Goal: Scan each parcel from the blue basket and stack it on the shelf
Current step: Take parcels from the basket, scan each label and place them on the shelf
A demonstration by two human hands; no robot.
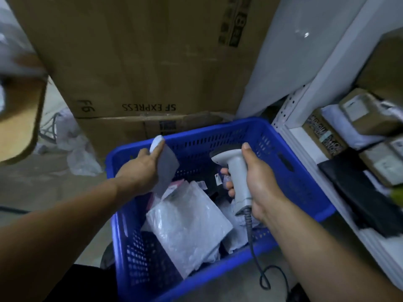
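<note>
Two hands at work over the blue slotted plastic basket (218, 130)

The left hand (139, 171) curls its fingers (158, 149) round a flat grey parcel (166, 171), held upright over the basket's far-left corner. The right hand (259, 182) grips a white handheld scanner (237, 173). White plastic mailers (187, 225) lie inside, and the white metal shelf (305, 138) stands just beside it.

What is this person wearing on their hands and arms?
Nothing that shows. The left hand and right hand are bare, with no gloves, rings or watch visible. The left forearm and right forearm are uncovered to the frame's edge; no sleeves come into view.
</note>
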